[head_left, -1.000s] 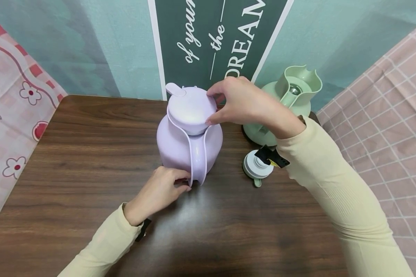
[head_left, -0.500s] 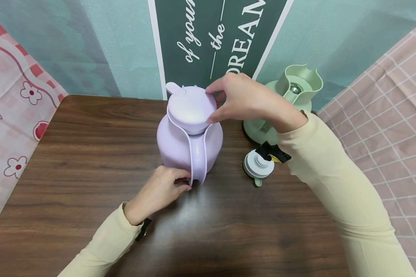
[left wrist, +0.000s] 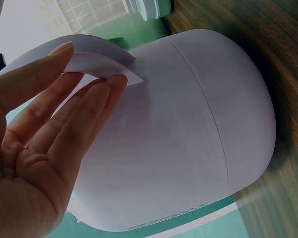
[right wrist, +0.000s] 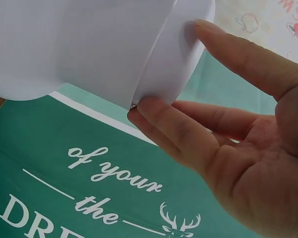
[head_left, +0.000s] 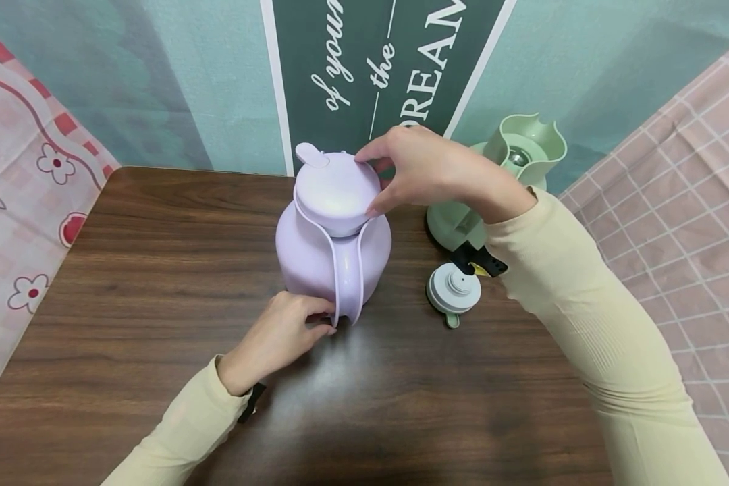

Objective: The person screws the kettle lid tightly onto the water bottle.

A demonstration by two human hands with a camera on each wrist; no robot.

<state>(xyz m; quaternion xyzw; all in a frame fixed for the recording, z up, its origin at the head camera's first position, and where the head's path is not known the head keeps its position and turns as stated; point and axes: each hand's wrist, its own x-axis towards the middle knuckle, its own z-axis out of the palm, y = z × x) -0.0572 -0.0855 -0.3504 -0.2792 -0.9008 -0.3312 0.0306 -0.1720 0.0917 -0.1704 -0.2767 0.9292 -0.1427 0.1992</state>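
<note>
A lilac thermos jug [head_left: 304,250] stands upright on the table, its handle towards the person. Pinching the lower end of the handle [head_left: 347,277] from the left is the left hand [head_left: 282,331]; in the left wrist view, thumb and fingertips lie on either side of the handle's edge [left wrist: 104,64]. Above, the right hand [head_left: 422,169] grips the right side of the round lilac lid [head_left: 337,185], which sits in the jug's collar with its tab pointing to the back left. In the right wrist view, thumb and fingers span the lid's side [right wrist: 171,62].
A light green jug [head_left: 455,226] stands at the back right, lidless and partly hidden by the right forearm. In front of it a white and green stopper [head_left: 453,289] lies on the brown wooden table [head_left: 176,270]. Cloth hangings [head_left: 219,88] close off the back and sides.
The lid's tab has shifted slightly to the right. The right hand has moved slightly, its index finger farther left along the lid's rim. The left hand keeps its place on the handle.
</note>
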